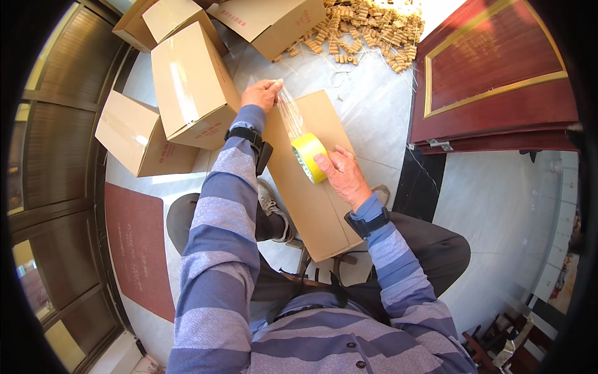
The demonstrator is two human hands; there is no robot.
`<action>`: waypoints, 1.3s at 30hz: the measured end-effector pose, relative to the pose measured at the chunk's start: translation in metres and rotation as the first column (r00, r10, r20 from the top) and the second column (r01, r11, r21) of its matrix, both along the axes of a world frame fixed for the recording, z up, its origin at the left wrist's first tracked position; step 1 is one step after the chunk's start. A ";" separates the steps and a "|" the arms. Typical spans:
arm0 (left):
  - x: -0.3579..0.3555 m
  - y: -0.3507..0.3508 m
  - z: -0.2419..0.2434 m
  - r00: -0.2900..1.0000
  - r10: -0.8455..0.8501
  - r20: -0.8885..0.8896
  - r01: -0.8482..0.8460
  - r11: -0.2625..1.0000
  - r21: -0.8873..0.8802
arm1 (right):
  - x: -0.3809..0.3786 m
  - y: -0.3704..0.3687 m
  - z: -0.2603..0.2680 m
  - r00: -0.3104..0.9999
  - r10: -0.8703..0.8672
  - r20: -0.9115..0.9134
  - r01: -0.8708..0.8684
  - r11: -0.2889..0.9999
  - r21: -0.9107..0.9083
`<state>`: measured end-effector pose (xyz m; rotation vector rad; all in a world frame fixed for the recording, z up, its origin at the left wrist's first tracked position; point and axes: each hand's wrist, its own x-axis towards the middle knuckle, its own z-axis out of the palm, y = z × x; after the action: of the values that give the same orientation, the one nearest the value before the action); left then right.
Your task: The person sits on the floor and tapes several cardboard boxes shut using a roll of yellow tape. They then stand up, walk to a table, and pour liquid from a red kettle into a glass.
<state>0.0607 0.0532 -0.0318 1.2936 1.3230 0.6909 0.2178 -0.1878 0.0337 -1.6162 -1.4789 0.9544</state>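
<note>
My right hand [345, 174] grips a wide roll of yellow packing tape [310, 158], thumb on its near rim. A clear strip of tape [290, 112] runs from the roll up to my left hand [264, 93], which pinches its free end between thumb and fingers. Both hands are over a cardboard box [322, 205] that stands between my knees, its long top face towards me. The strip appears stretched above the box's far end; whether it touches the cardboard there I cannot tell.
Several taped cardboard boxes [187, 84] stand at the far left. Beyond them, small ridged brown pieces with thin sticks [364, 32] lie heaped on the tiled floor. A red door [495, 79] is at the right, a red mat [138, 248] at the left.
</note>
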 end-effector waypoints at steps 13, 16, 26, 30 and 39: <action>-0.006 0.028 -0.020 0.633 -0.493 -0.597 0.465 0.859 -0.216 | -0.004 0.001 0.008 1.000 -0.012 0.001 0.012 1.000 -0.027; -0.004 0.051 -0.036 0.151 -0.630 -0.762 0.741 0.582 -0.334 | -0.004 0.001 0.008 1.000 -0.020 -0.015 0.019 0.999 -0.041; -0.002 -0.029 0.027 0.687 -0.220 -0.693 0.301 0.954 -0.005 | -0.005 -0.005 -0.006 0.998 -0.058 -0.005 0.057 0.998 -0.030; -0.009 -0.056 0.042 0.688 -0.249 -0.681 0.368 0.929 0.031 | -0.004 -0.006 -0.008 0.998 -0.065 -0.023 0.064 0.997 -0.034; -0.020 -0.069 0.040 0.696 -0.211 -0.686 0.393 0.912 0.119 | -0.010 -0.017 0.011 0.994 -0.103 -0.030 0.101 0.993 -0.065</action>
<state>0.0410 -0.0159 0.0080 2.0490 1.5419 0.1458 0.2075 -0.2048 0.0450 -1.6964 -1.3425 0.9745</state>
